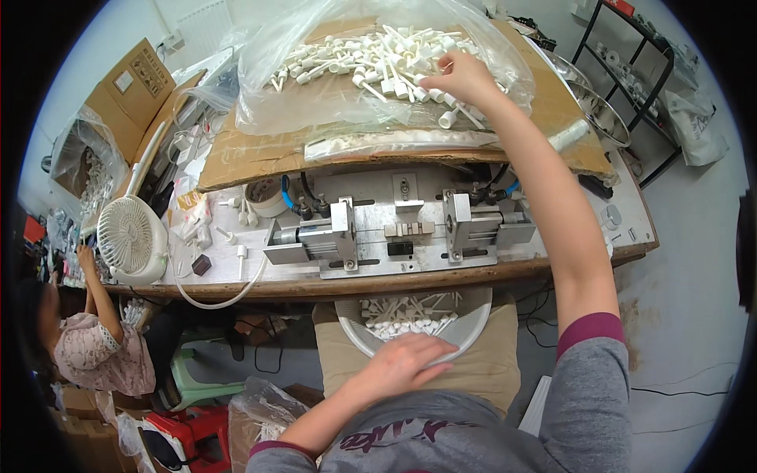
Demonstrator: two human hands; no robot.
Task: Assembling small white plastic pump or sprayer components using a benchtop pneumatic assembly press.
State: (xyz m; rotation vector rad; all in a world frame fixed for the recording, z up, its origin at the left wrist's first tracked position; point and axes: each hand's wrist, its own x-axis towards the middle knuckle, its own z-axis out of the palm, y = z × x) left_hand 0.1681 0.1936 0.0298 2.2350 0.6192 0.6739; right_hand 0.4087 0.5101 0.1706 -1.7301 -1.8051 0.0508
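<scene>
My right hand (465, 79) reaches to the right part of a heap of white plastic pieces (386, 59) with thin stems and round cup-like ends. Its thumb and fingers curl toward each other among the pieces; what is between them cannot be made out. The heap lies on a clear plastic bag (264, 102) spread over cardboard. My left hand (406, 363) rests at the near rim of a white basket (477, 335) on my lap, fingers stretched out and holding nothing. Similar white pieces (410, 323) fill the basket's bottom.
A metal fixture (402, 232) with two facing cylinders stands on the bench below the raised cardboard sheet (229, 162). A white fan (132, 236) stands at the left, where another person (102, 347) works. A black shelf rack (639, 87) is at the right.
</scene>
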